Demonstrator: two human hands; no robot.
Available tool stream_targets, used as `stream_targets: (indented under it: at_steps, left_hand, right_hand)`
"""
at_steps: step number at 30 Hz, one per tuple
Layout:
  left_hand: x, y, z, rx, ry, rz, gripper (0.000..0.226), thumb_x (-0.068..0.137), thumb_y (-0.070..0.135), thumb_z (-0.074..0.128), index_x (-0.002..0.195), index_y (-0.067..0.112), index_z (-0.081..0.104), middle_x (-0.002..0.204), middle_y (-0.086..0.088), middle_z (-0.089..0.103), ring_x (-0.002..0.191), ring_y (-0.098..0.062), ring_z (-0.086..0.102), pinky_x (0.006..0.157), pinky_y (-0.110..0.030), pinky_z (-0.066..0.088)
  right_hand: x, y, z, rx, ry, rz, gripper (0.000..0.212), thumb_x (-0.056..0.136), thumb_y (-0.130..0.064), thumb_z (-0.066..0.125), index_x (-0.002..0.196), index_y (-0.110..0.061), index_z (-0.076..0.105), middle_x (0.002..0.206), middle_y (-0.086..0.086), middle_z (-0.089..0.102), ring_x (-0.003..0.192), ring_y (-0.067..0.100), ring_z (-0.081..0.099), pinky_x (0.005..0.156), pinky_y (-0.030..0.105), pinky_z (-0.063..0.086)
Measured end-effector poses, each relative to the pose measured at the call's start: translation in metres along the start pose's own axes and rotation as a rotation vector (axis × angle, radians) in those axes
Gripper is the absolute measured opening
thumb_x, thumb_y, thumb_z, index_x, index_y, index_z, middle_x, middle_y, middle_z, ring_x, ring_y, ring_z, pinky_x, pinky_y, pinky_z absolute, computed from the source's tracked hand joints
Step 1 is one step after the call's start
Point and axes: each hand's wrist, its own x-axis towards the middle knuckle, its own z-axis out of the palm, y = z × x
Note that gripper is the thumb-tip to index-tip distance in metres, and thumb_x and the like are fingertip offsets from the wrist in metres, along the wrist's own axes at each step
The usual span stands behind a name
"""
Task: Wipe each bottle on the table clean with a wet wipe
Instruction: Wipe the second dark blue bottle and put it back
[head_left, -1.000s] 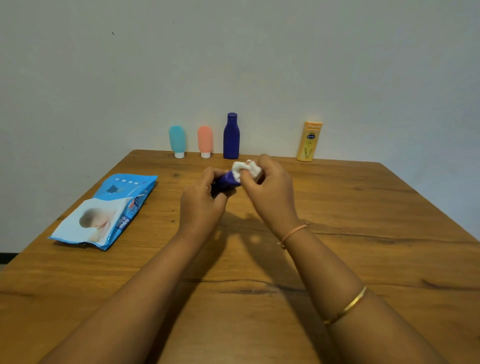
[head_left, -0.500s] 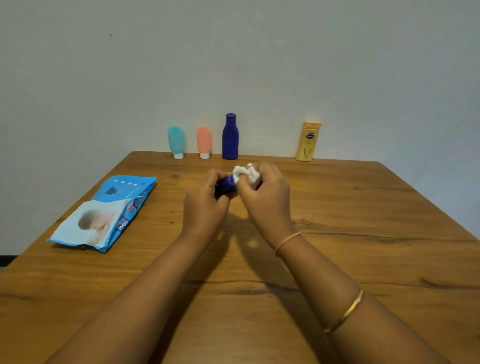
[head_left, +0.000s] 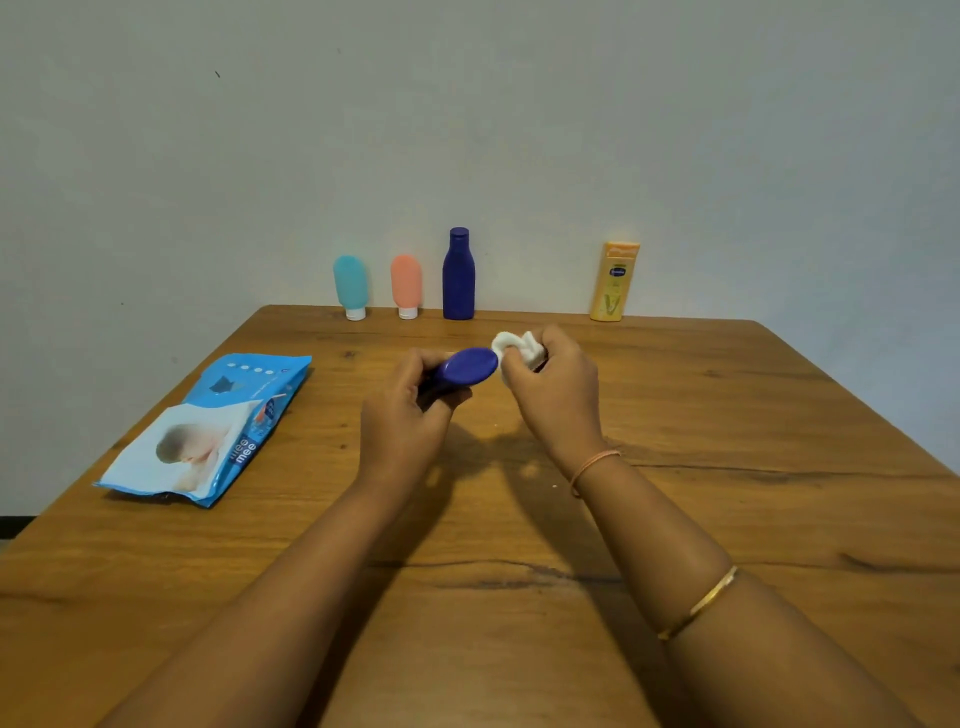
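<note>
My left hand (head_left: 402, 415) grips a small dark blue bottle (head_left: 464, 370) above the table's middle, its flat oval end turned toward the camera. My right hand (head_left: 558, 387) pinches a crumpled white wet wipe (head_left: 517, 347) just right of that bottle's end. Along the table's far edge stand a teal tube (head_left: 350, 285), a salmon tube (head_left: 406, 285), a tall dark blue bottle (head_left: 458, 275) and a yellow bottle (head_left: 614, 281).
A blue pack of wet wipes (head_left: 208, 428) lies flat at the left of the wooden table (head_left: 727, 415). A pale wall rises right behind the row of bottles. Bangles sit on my right forearm.
The wipe has come off the small blue bottle and now sits beside it on the right. The bottle's flat end is now uncovered and faces the camera.
</note>
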Motion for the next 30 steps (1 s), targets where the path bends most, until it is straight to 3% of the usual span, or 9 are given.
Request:
stream_targets:
  at_steps: [4, 7, 9, 12, 18, 21, 24, 27, 30]
  left_hand:
    - [0.002, -0.006, -0.002, 0.032, -0.024, 0.107, 0.045, 0.075, -0.007, 0.068, 0.109, 0.02, 0.057, 0.117, 0.011, 0.056, 0.122, -0.007, 0.047, 0.093, -0.005, 0.038]
    - [0.004, -0.014, -0.001, 0.073, -0.039, 0.077, 0.047, 0.073, -0.009, 0.067, 0.106, 0.024, 0.057, 0.133, 0.009, 0.045, 0.138, -0.014, 0.025, 0.107, -0.022, 0.027]
    - [0.003, -0.018, 0.0, 0.095, -0.026, 0.026, 0.045, 0.074, -0.006, 0.068, 0.106, 0.024, 0.058, 0.141, 0.003, 0.039, 0.142, -0.021, 0.018, 0.107, -0.031, 0.026]
    - [0.002, -0.02, 0.002, 0.105, -0.011, 0.009, 0.042, 0.076, -0.001, 0.07, 0.102, 0.03, 0.058, 0.147, -0.001, 0.033, 0.143, -0.024, 0.017, 0.107, -0.034, 0.027]
    - [-0.002, -0.015, 0.008, -0.021, 0.012, -0.096, 0.045, 0.082, -0.005, 0.061, 0.101, 0.035, 0.061, 0.151, 0.007, 0.019, 0.134, -0.003, 0.022, 0.099, -0.01, 0.03]
    - [0.003, -0.005, 0.011, -0.412, 0.056, -0.38, 0.064, 0.086, -0.01, 0.051, 0.122, 0.043, 0.045, 0.143, 0.007, 0.031, 0.119, -0.012, 0.052, 0.097, -0.034, 0.048]
    - [0.011, -0.002, 0.012, -0.679, 0.098, -0.674, 0.06, 0.09, -0.004, 0.049, 0.137, 0.03, 0.034, 0.133, -0.002, 0.05, 0.102, -0.017, 0.063, 0.093, -0.042, 0.051]
    - [0.012, -0.006, 0.014, -0.664, -0.022, -0.707, 0.045, 0.09, 0.014, 0.056, 0.133, 0.018, 0.044, 0.107, -0.002, 0.067, 0.094, -0.016, 0.068, 0.088, -0.037, 0.054]
    - [0.017, -0.006, 0.02, -0.585, -0.084, -0.647, 0.051, 0.083, 0.014, 0.064, 0.131, 0.012, 0.045, 0.099, 0.003, 0.066, 0.093, -0.013, 0.067, 0.082, -0.03, 0.055]
  right_hand:
    - [0.005, 0.008, -0.009, 0.476, -0.095, 0.475, 0.013, 0.091, -0.013, 0.05, 0.103, -0.01, 0.055, 0.095, 0.01, 0.059, 0.073, 0.018, 0.062, 0.057, 0.027, 0.054]
    - [0.0, -0.003, -0.014, 0.748, -0.234, 0.659, 0.014, 0.092, -0.009, 0.045, 0.104, -0.013, 0.051, 0.098, 0.014, 0.057, 0.077, 0.024, 0.064, 0.065, 0.033, 0.057]
    - [-0.003, -0.007, -0.015, 0.787, -0.314, 0.667, 0.006, 0.091, -0.021, 0.053, 0.097, -0.018, 0.052, 0.106, 0.015, 0.056, 0.086, 0.028, 0.064, 0.071, 0.037, 0.058]
    - [-0.005, -0.003, -0.012, 0.734, -0.42, 0.649, 0.034, 0.081, -0.035, 0.067, 0.104, -0.016, 0.053, 0.111, 0.013, 0.058, 0.097, 0.028, 0.065, 0.075, 0.038, 0.058]
    - [-0.006, 0.011, -0.005, 0.822, -0.411, 0.663, 0.047, 0.075, -0.004, 0.073, 0.116, -0.005, 0.05, 0.116, 0.017, 0.057, 0.096, 0.026, 0.066, 0.075, 0.032, 0.058]
    - [-0.004, 0.02, -0.002, 0.762, -0.346, 0.627, 0.048, 0.07, -0.001, 0.076, 0.112, -0.006, 0.052, 0.115, 0.014, 0.059, 0.1, 0.027, 0.063, 0.082, 0.038, 0.056]
    - [-0.002, 0.027, -0.003, 0.748, -0.299, 0.594, 0.05, 0.069, 0.001, 0.075, 0.113, -0.007, 0.052, 0.114, 0.012, 0.059, 0.102, 0.026, 0.062, 0.085, 0.039, 0.055]
    - [0.0, 0.031, -0.004, 0.701, -0.303, 0.564, 0.05, 0.069, 0.001, 0.075, 0.112, -0.009, 0.052, 0.117, 0.012, 0.057, 0.105, 0.027, 0.06, 0.083, 0.038, 0.056]
    - [0.002, 0.034, -0.005, 0.636, -0.298, 0.531, 0.048, 0.07, 0.0, 0.075, 0.112, -0.01, 0.052, 0.116, 0.012, 0.057, 0.103, 0.026, 0.061, 0.083, 0.04, 0.056]
